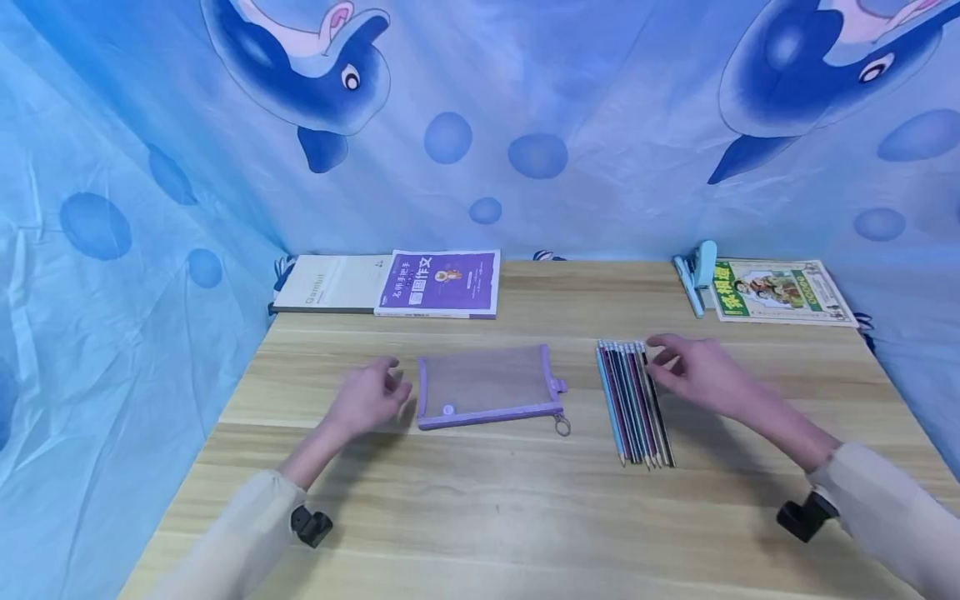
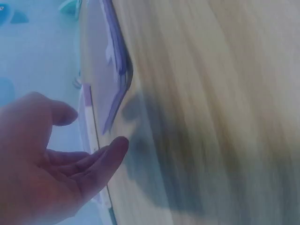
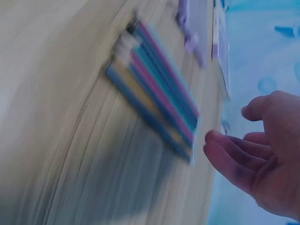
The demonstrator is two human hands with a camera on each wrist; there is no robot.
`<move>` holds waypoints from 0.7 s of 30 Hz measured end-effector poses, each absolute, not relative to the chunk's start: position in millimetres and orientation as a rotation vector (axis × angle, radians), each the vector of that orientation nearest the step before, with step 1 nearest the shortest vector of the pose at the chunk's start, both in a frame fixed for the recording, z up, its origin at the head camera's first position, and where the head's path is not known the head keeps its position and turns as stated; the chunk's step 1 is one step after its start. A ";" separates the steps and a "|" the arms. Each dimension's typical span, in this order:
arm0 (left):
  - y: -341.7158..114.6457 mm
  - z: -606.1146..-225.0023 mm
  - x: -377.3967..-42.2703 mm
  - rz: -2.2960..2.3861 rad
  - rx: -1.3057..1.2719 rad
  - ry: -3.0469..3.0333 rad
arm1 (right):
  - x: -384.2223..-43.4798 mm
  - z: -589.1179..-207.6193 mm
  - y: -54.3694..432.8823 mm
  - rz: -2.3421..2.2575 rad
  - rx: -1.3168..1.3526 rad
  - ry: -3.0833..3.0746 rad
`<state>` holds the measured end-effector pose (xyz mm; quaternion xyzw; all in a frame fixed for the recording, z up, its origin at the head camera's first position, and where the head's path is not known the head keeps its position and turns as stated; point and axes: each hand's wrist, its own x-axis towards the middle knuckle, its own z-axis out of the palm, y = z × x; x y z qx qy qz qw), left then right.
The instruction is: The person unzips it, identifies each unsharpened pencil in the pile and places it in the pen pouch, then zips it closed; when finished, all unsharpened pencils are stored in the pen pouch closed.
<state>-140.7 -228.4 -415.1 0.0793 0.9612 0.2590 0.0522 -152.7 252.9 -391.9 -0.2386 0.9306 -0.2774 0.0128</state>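
Observation:
A see-through pencil pouch (image 1: pixel 483 383) with purple edging lies flat near the table's middle, its zip ring at the right front corner. Just left of it hovers my left hand (image 1: pixel 371 396), fingers loosely bent and holding nothing; the left wrist view shows its shadow on the wood beside the pouch (image 2: pixel 117 65). Several pencils (image 1: pixel 633 404) lie side by side to the right of the pouch, sharpened tips toward me. My right hand (image 1: pixel 697 371) is beside their far right end, fingers relaxed and bent. In the right wrist view a gap separates its fingertips from the pencils (image 3: pixel 154 84).
At the back left lie a white book (image 1: pixel 333 283) and a purple book (image 1: pixel 438 283). A light blue stapler (image 1: pixel 705 263), a light blue pen-like stick (image 1: pixel 688 287) and a green-and-white booklet (image 1: pixel 783 292) are at the back right. A blue dolphin-print sheet (image 1: pixel 600 208) hangs behind the table.

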 end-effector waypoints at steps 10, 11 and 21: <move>-208.9 -424.2 -140.1 0.795 0.115 2.813 | -177.8 -413.3 165.6 -1.109 -0.493 2.465; -207.8 -424.8 -139.3 0.803 0.109 2.808 | -180.1 -415.4 158.3 -1.085 -0.487 2.467; -195.6 -429.0 -136.3 0.901 0.064 2.799 | -188.7 -425.2 122.2 -1.119 -0.357 2.398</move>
